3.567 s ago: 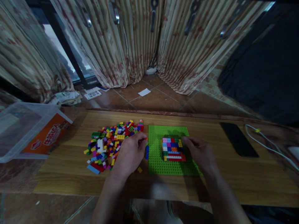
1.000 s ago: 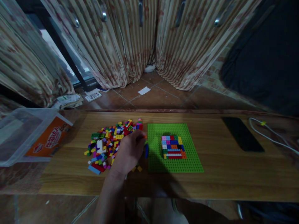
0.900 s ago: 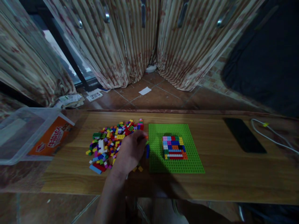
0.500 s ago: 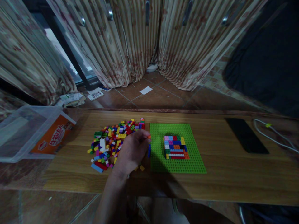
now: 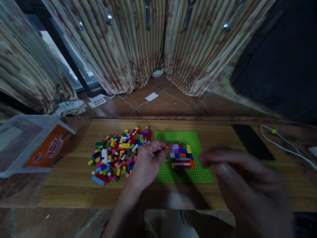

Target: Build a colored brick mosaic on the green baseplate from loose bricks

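Two hands are over the wooden desk (image 5: pixel 74 185). The left hand (image 5: pixel 148 163) has its fingertips pinched together on a small orange brick (image 5: pixel 167 147), holding it right at the left edge of the block of stacked coloured bricks (image 5: pixel 182 155) that stands on the green baseplate (image 5: pixel 183 177). The brick touches or nearly touches that block; the view is too dim to tell which. The right hand (image 5: pixel 237 175) is badly blurred, hanging low over the desk to the right of the baseplate, its fingers pointing left toward the block and covering the plate's right edge; whether its fingers are spread or closed cannot be told, and nothing shows in its grip.

Just left of the left hand lies a loose pile of mixed bricks (image 5: pixel 116 153), spread on the desk and touching the baseplate's left side near the far corner. At the far left, a clear plastic bin (image 5: pixel 17 142) with an orange label sits partly on the desk. On the right lie a black phone (image 5: pixel 252 142) and, beyond it, a white cable (image 5: pixel 284 147).
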`<state>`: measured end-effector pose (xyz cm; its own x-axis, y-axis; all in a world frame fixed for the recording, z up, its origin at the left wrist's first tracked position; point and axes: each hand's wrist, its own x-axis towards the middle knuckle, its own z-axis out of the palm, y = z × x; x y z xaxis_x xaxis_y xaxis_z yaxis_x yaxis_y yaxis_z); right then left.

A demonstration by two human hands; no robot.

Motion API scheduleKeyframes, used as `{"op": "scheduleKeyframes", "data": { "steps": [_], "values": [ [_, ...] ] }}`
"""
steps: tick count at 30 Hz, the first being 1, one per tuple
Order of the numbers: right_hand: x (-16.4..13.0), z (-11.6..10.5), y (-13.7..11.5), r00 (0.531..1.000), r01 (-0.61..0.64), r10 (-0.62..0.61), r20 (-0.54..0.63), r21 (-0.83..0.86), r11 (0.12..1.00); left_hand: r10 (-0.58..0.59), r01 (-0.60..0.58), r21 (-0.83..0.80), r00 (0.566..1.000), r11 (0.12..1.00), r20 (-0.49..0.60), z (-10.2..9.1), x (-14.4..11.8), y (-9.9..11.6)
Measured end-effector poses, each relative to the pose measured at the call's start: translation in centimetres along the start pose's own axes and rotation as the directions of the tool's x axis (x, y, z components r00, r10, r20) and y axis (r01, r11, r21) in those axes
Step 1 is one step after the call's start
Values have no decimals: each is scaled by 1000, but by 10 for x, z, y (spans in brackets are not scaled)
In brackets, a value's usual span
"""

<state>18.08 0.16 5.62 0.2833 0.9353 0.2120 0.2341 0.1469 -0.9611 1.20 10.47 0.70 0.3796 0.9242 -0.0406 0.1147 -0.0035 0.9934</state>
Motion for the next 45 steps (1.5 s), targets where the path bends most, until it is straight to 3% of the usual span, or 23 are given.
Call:
{"op": "scheduleKeyframes", "data": {
  "steps": [3, 7, 18, 22, 24, 26, 33, 39, 45],
  "values": [
    [32, 11, 26, 999, -48, 48, 7, 25, 999, 15, -13, -89, 999, 996, 28, 14, 1, 1],
    [38, 19, 56, 994, -90, 85, 65, 82, 993, 45, -40, -108, 998, 993, 40, 27, 1, -3],
    [34, 6, 64, 993, -117, 114, 28, 106, 987, 85, -86, 30, 996, 996, 32, 50, 0, 0],
    [46, -5, 75, 980, -140, 147, -137, 63, 988, 28, -27, 15, 999, 1000, -35, 56, 8, -1],
    [55, -13, 85, 945, -189, 199, -258, 65, 980, 1, 1, 20, 994, 1000, -108, 55, 12, -3],
    [62, -19, 96, 918, -241, 254, -304, 82, 967, -12, 24, 71, 985, 997, -173, 50, 16, -5],
    [67, -14, 122, 969, -222, 219, -117, -12, 975, -60, 137, 334, 971, 932, -230, 35, 17, -8],
    [69, -10, 127, 979, -198, 193, -65, -83, 977, -118, 180, 373, 976, 910, -183, 36, 14, -10],
    [70, -10, 129, 986, -168, 167, -22, -147, 975, -110, 140, 359, 989, 923, -103, 37, 12, -11]
  ]
}}
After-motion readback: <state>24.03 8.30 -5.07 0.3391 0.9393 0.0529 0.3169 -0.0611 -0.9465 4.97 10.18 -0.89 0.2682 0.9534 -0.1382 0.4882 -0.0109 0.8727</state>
